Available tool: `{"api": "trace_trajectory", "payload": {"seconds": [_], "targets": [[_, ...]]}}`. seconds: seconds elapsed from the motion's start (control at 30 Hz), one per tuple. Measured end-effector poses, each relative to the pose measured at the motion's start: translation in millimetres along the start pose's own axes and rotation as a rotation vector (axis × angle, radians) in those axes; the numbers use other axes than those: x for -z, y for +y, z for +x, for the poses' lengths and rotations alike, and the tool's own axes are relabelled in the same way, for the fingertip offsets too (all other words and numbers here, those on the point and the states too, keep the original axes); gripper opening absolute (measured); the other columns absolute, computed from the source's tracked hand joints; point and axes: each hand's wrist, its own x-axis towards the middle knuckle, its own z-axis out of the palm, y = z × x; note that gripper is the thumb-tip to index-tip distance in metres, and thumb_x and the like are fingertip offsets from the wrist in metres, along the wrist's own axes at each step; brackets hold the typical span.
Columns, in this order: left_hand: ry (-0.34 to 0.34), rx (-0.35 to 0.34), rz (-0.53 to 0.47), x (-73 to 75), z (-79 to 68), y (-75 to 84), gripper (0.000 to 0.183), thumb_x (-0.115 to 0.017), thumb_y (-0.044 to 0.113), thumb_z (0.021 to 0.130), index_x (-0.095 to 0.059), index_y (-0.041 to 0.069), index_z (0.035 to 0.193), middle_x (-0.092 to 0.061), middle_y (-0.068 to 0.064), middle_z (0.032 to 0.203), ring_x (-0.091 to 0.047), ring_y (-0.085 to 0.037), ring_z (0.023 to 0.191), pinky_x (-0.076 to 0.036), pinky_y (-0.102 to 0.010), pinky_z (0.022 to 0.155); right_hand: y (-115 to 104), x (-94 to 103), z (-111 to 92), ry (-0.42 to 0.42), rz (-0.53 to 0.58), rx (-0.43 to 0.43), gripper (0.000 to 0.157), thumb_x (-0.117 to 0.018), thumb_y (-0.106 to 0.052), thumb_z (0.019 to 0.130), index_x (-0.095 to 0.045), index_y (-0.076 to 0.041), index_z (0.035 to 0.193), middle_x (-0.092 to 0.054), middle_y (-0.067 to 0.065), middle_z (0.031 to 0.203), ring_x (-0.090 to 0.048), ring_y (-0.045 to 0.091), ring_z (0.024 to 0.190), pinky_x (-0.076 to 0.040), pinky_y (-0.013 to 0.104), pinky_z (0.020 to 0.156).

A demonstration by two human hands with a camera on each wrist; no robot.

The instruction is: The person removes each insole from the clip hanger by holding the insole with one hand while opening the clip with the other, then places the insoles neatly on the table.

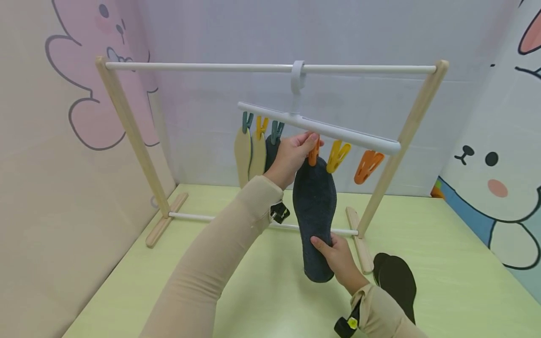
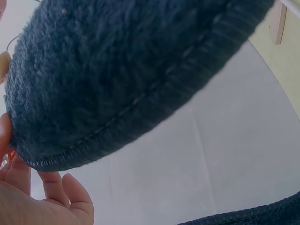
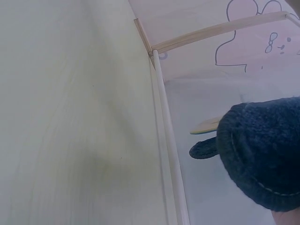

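A dark blue fuzzy insole (image 1: 314,206) hangs toe-up below a white hanger bar (image 1: 346,133). At its top edge my left hand (image 1: 291,155) pinches an orange clothespin (image 1: 313,154); in the left wrist view, that hand (image 2: 44,201) is beside the insole's stitched edge (image 2: 117,89). Lower down, my right hand (image 1: 340,260) grips the insole's side, thumb on its front face. The right wrist view shows the insole's rounded end (image 3: 258,150), with most of the hand out of frame. Whether the clothespin bites the insole is hard to tell.
Beige insoles (image 1: 243,155) and another dark insole (image 1: 271,151) hang from clothespins at the left. A yellow clothespin (image 1: 338,156) and an orange one (image 1: 369,166) hang at the right. A wooden-ended rack (image 1: 134,136) carries the hanger. Dark insoles (image 1: 397,281) lie on the table.
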Motion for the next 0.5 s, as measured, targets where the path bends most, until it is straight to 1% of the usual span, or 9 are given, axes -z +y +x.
{"api": "trace_trajectory", "payload": {"seconds": [0.17,0.27,0.4,0.5], "targets": [[-0.002,0.008,0.004,-0.8,-0.7,0.5,0.036,-0.053,0.024,0.099,-0.062,0.004,0.127,-0.066,-0.011,0.112,-0.056,-0.017,0.105,-0.041,-0.032,0.098,0.3,0.4,-1.4,-0.004,-0.003,-0.002,0.028,-0.059,-0.004,0.094,-0.058,0.018,0.111,-0.068,0.019,0.098,-0.064,0.011,0.083,-0.049,0.026,0.079],[-0.003,0.01,0.011,-0.5,-0.5,0.4,0.036,-0.053,0.025,0.098,-0.062,0.005,0.126,-0.066,-0.012,0.112,-0.056,-0.017,0.104,-0.039,-0.035,0.102,-2.3,1.2,-0.8,-0.009,-0.037,0.002,0.027,-0.06,-0.005,0.094,-0.058,0.017,0.111,-0.068,0.019,0.099,-0.065,0.016,0.086,-0.05,0.034,0.084],[-0.005,0.009,0.033,-0.1,-0.9,0.2,0.036,-0.052,0.027,0.098,-0.062,0.005,0.126,-0.065,-0.014,0.115,-0.056,-0.018,0.106,-0.035,-0.039,0.105,-12.6,2.6,2.8,-0.011,-0.099,0.03,0.031,-0.061,-0.009,0.094,-0.058,0.015,0.114,-0.066,0.022,0.105,-0.064,0.029,0.097,-0.047,0.047,0.091],[-0.002,0.005,0.05,-0.6,-1.5,0.4,0.037,-0.052,0.028,0.099,-0.062,0.006,0.126,-0.065,-0.014,0.116,-0.056,-0.018,0.107,-0.034,-0.039,0.105,-25.1,2.4,6.3,0.004,-0.133,0.049,0.035,-0.061,-0.013,0.095,-0.057,0.014,0.116,-0.065,0.024,0.107,-0.063,0.035,0.1,-0.045,0.05,0.093]]}}
